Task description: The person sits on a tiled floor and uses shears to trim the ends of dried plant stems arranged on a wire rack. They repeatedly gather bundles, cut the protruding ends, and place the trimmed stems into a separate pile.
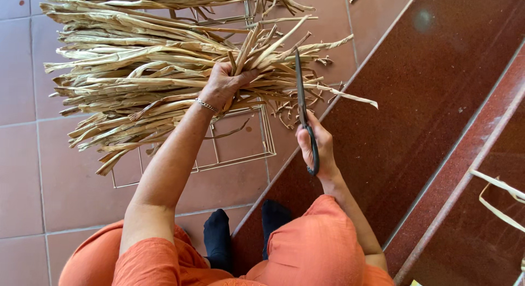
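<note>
My left hand grips a thick bundle of dried tan plant strips near their right ends, holding it over the floor. A thin bracelet sits on that wrist. My right hand holds black scissors by the handle, blades pointing up toward the ragged strip ends. The blades look nearly closed, just right of the gripped ends.
A thin wire frame lies on the tiled floor under the bundle. Small cut scraps are scattered near it. A dark red step runs diagonally at right, with loose strips at the far right. My orange-clad knees and dark socks fill the bottom.
</note>
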